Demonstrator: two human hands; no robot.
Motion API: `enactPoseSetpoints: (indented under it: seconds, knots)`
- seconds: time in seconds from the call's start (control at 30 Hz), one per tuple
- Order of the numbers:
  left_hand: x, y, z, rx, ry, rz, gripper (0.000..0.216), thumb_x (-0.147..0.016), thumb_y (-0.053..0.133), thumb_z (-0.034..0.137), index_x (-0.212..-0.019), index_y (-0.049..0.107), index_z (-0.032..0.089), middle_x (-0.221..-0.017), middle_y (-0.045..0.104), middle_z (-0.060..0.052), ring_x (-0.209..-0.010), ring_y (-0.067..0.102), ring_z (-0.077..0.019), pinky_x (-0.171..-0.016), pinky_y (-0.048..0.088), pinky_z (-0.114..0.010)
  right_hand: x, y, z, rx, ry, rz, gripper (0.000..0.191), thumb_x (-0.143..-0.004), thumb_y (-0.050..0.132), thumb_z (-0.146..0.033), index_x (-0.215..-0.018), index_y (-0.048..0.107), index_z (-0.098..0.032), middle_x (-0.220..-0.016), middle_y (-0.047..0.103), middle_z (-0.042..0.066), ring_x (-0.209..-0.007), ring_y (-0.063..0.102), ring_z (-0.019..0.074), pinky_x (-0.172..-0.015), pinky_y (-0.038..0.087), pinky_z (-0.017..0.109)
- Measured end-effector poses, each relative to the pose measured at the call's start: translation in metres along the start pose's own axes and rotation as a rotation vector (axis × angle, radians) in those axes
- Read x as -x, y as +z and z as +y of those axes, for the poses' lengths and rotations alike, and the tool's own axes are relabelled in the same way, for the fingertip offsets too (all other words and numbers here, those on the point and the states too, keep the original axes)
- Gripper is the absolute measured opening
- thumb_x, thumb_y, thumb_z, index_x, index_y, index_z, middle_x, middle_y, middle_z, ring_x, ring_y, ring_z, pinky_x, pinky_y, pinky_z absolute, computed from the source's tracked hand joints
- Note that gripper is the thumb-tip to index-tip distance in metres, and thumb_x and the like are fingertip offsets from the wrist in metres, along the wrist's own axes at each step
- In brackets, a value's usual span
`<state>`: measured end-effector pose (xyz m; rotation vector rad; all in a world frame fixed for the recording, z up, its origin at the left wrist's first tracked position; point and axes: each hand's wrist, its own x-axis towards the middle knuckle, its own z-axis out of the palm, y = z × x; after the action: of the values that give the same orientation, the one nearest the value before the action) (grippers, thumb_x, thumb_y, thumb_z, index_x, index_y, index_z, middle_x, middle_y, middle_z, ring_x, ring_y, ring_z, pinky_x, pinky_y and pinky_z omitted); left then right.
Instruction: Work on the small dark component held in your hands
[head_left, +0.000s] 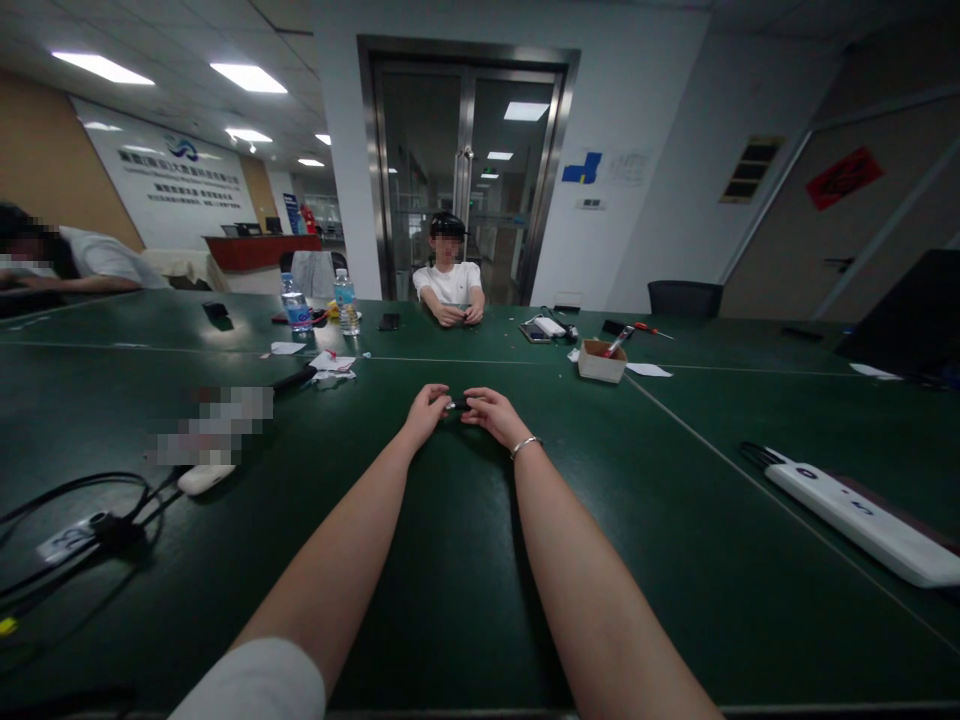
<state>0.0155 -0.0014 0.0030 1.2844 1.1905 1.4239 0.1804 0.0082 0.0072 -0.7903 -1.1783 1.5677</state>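
Observation:
Over the middle of the green table (pixel 450 560), my left hand (pixel 427 412) and my right hand (pixel 493 412) face each other with fingers bent inward. Between their fingertips is a small, slim black piece with a shiny silvery end (pixel 456 406). The silvery end lies at my left fingertips, while the black part runs into my right fingers. Its exact kind is too small to make out, and my fingers partly cover it. Both hands are closed on it, close to the tabletop. A silver bracelet (pixel 525 447) circles my right wrist.
Across the table sits a person (pixel 448 280) in a white shirt. To the right are an open box (pixel 601 362) and a white power strip (pixel 862 515). Black cables (pixel 124 530) lie at left; water bottles (pixel 346 302) stand farther back near paper scraps (pixel 331 364).

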Motion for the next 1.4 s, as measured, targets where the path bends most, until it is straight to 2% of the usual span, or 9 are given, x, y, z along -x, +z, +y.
enactPoseSetpoints:
  seconds: [0.07, 0.4, 0.53, 0.67, 0.77, 0.87, 1.03, 1.27, 1.4]
  knots:
    - [0.0007, -0.0005, 0.0003, -0.002, -0.045, -0.012, 0.023, -0.078, 0.060, 0.026, -0.098, 0.058, 0.015, -0.076, 0.058, -0.001, -0.058, 0.055, -0.0085, -0.054, 0.044, -0.021, -0.0001, 0.0000, 0.0001, -0.001, 0.004, 0.001, 0.017, -0.074, 0.070, -0.014, -0.090, 0.064, -0.016, -0.062, 0.064, -0.002, -0.055, 0.067, 0.0121, -0.060, 0.058, 0.025]
    - [0.0005, 0.0005, -0.0008, -0.055, 0.066, -0.016, 0.030, -0.071, 0.066, 0.017, -0.100, 0.060, 0.017, -0.089, 0.061, -0.004, -0.074, 0.059, -0.0109, -0.064, 0.048, -0.022, 0.0001, 0.0013, -0.0005, -0.009, -0.005, 0.021, 0.017, -0.075, 0.069, -0.011, -0.090, 0.063, -0.016, -0.063, 0.064, -0.002, -0.055, 0.067, 0.0122, -0.061, 0.059, 0.026]
    - [0.0010, 0.0018, 0.0019, -0.061, -0.044, -0.052, 0.020, -0.079, 0.060, 0.027, -0.095, 0.060, 0.015, -0.076, 0.059, -0.002, -0.060, 0.057, -0.0095, -0.056, 0.045, -0.021, -0.0001, 0.0007, -0.0004, -0.011, -0.002, 0.022, 0.017, -0.075, 0.069, -0.011, -0.090, 0.063, -0.016, -0.064, 0.064, -0.001, -0.056, 0.067, 0.0123, -0.061, 0.059, 0.026]
    - [0.0005, 0.0023, 0.0024, -0.053, -0.008, -0.049, 0.019, -0.076, 0.062, 0.019, -0.094, 0.060, 0.016, -0.075, 0.060, -0.001, -0.060, 0.057, -0.0087, -0.058, 0.046, -0.020, -0.0001, 0.0011, -0.0004, -0.011, -0.003, 0.024, 0.017, -0.075, 0.068, -0.009, -0.090, 0.062, -0.016, -0.064, 0.064, -0.001, -0.056, 0.068, 0.0125, -0.062, 0.059, 0.027]
    - [-0.0004, 0.0017, 0.0012, -0.056, -0.053, -0.061, 0.015, -0.082, 0.055, 0.025, -0.093, 0.059, 0.014, -0.069, 0.058, -0.001, -0.054, 0.055, -0.0090, -0.051, 0.043, -0.021, -0.0001, 0.0019, -0.0007, -0.008, 0.000, 0.026, 0.017, -0.075, 0.067, -0.009, -0.090, 0.062, -0.016, -0.064, 0.064, -0.001, -0.057, 0.068, 0.0129, -0.062, 0.059, 0.026]
    - [0.0000, 0.0014, 0.0010, -0.081, 0.010, -0.074, 0.016, -0.079, 0.060, 0.021, -0.094, 0.060, 0.016, -0.071, 0.059, 0.000, -0.057, 0.056, -0.0085, -0.053, 0.044, -0.019, 0.0003, 0.0026, -0.0010, -0.011, -0.006, 0.032, 0.017, -0.075, 0.067, -0.008, -0.089, 0.062, -0.016, -0.063, 0.063, -0.001, -0.056, 0.068, 0.0126, -0.062, 0.059, 0.027]
    - [0.0023, 0.0022, 0.0042, -0.062, -0.030, -0.076, 0.015, -0.081, 0.058, 0.024, -0.093, 0.059, 0.014, -0.067, 0.058, 0.000, -0.054, 0.055, -0.0088, -0.049, 0.042, -0.020, 0.0016, 0.0034, -0.0022, -0.008, -0.007, 0.024, 0.018, -0.075, 0.068, -0.009, -0.090, 0.062, -0.017, -0.065, 0.063, -0.001, -0.058, 0.068, 0.0131, -0.065, 0.060, 0.028]
    - [0.0020, 0.0002, 0.0041, -0.035, -0.019, -0.059, 0.018, -0.074, 0.066, 0.030, -0.080, 0.062, 0.013, -0.067, 0.062, -0.003, -0.061, 0.059, -0.0120, -0.061, 0.047, -0.026, 0.0032, 0.0053, -0.0042, -0.007, 0.007, 0.043, 0.018, -0.077, 0.064, -0.007, -0.091, 0.061, -0.016, -0.064, 0.063, -0.001, -0.058, 0.068, 0.0128, -0.065, 0.060, 0.027]
    - [0.0017, 0.0001, 0.0031, 0.011, -0.028, -0.064, 0.021, -0.069, 0.071, 0.029, -0.082, 0.064, 0.013, -0.070, 0.065, -0.003, -0.066, 0.061, -0.0132, -0.070, 0.049, -0.029, 0.0034, 0.0054, -0.0040, -0.024, -0.005, 0.054, 0.017, -0.077, 0.063, -0.006, -0.091, 0.060, -0.015, -0.065, 0.064, -0.001, -0.056, 0.068, 0.0128, -0.064, 0.060, 0.027]
